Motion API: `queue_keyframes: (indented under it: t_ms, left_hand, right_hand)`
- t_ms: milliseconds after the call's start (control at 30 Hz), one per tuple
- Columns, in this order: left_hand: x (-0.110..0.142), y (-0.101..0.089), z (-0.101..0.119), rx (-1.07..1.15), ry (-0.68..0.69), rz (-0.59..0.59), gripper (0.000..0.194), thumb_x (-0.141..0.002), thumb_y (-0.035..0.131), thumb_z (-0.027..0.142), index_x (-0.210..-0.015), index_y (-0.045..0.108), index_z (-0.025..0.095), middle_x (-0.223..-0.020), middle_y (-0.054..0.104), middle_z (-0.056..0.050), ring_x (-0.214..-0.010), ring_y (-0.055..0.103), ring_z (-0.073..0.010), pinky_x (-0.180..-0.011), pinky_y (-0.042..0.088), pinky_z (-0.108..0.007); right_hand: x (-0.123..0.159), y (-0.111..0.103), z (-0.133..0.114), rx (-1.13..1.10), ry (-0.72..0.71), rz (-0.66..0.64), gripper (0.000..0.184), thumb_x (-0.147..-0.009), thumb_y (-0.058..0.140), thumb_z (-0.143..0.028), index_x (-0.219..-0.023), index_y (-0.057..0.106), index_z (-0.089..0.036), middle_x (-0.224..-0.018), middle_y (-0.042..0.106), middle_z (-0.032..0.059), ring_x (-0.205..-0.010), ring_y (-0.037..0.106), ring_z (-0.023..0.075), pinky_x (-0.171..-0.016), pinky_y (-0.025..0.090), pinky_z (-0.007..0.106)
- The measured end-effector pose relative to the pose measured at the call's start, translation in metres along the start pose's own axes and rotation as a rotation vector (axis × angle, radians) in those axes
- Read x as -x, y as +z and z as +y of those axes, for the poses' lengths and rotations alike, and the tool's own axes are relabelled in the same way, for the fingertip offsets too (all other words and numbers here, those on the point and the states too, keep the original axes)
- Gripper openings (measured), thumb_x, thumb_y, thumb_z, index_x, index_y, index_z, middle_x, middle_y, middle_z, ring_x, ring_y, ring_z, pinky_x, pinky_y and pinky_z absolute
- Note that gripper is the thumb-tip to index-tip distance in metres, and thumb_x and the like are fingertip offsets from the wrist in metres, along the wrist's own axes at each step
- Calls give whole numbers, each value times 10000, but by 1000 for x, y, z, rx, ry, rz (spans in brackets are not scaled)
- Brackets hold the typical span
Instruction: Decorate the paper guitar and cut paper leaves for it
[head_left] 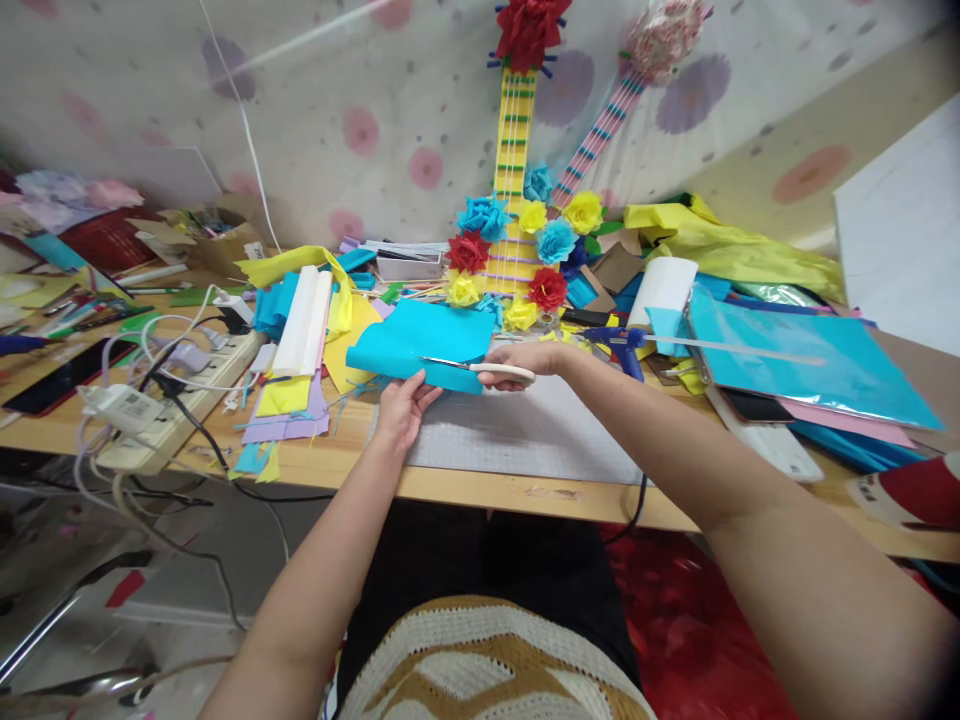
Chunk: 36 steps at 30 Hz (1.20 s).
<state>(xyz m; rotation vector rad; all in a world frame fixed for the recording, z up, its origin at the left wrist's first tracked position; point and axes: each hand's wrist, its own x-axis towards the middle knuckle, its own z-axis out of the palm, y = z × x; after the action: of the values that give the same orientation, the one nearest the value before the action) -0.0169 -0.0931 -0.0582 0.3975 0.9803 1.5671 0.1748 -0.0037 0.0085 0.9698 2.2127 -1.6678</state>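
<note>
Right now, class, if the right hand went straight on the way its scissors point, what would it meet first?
Probably the blue sheet: the scissors in the right hand already overlap it, though exact depth is unclear.

Count at centre of frame: two hands, one left hand point(403, 412) and one right hand point(519, 364); one pair of scissors point(508, 372); one grey mat point(525, 435). Upper centre to upper right: two guitar-shaped pieces, one yellow-necked piece point(511, 140) and one pink-necked piece point(600, 135). On and about the former: three red paper roses point(547, 289), four yellow paper roses point(583, 212), at least three light-blue paper roses point(556, 241). Right of centre: one blue glue gun point(622, 345).
</note>
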Motion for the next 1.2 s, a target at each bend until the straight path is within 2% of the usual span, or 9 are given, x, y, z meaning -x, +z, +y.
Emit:
queue_keyframes:
  t_ms: [367, 533, 700, 833, 967, 1067, 1200]
  left_hand:
    - [3, 1, 2, -6, -8, -31, 170, -661, 658, 123, -798, 560, 138, -667, 633, 17, -566, 603, -89, -628, 542, -259]
    - [2, -1, 1, -21, -12, -37, 190, -643, 678, 136, -795, 565, 137, -673, 640, 11, -573, 600, -87, -664, 543, -269]
    - [1, -1, -1, -38, 0, -51, 177, -639, 682, 150, -766, 562, 123, -653, 631, 7, -561, 597, -89, -649, 545, -273]
    - [1, -1, -2, -66, 27, -53, 193, -627, 698, 171, -750, 557, 123, -626, 620, 9, -556, 593, -89, -665, 546, -287]
    - [0, -1, -4, -95, 54, -76, 228, -607, 717, 200, -754, 559, 127, -645, 624, 3, -565, 599, -98, -669, 545, -303]
    - [1, 0, -6, -153, 95, -65, 273, -588, 731, 225, -774, 556, 127, -685, 635, -11, -599, 612, -111, -654, 544, -304]
    - [1, -1, -7, -165, 117, -38, 285, -581, 735, 233, -764, 547, 122, -651, 612, 1, -582, 599, -100, -649, 542, -296]
  right_hand:
    - [2, -5, 1, 43, 44, 27, 563, -601, 607, -660, -760, 526, -127, -540, 467, -45, -439, 427, 46, -404, 319, 193]
    - [8, -9, 2, 12, 29, -73, 574, -626, 571, -679, -794, 508, -134, -605, 467, -31, -489, 453, 54, -443, 360, 198]
    - [13, -15, -2, 13, 118, -154, 590, -658, 538, -680, -861, 536, -126, -667, 514, 1, -522, 478, 63, -457, 379, 196]
    - [22, -25, -7, 48, 140, -222, 590, -688, 512, -670, -886, 564, -116, -647, 532, 7, -518, 486, 70, -475, 391, 202]
    - [30, -35, -10, 83, 142, -235, 615, -688, 489, -687, -890, 578, -113, -627, 536, 6, -524, 501, 78, -497, 409, 209]
    - [27, -35, -11, 87, 137, -225, 607, -678, 509, -682, -888, 581, -117, -638, 535, 3, -543, 510, 76, -510, 414, 202]
    - [10, -25, -6, 44, 105, -201, 615, -648, 529, -695, -853, 566, -117, -653, 537, 6, -538, 508, 76, -491, 407, 203]
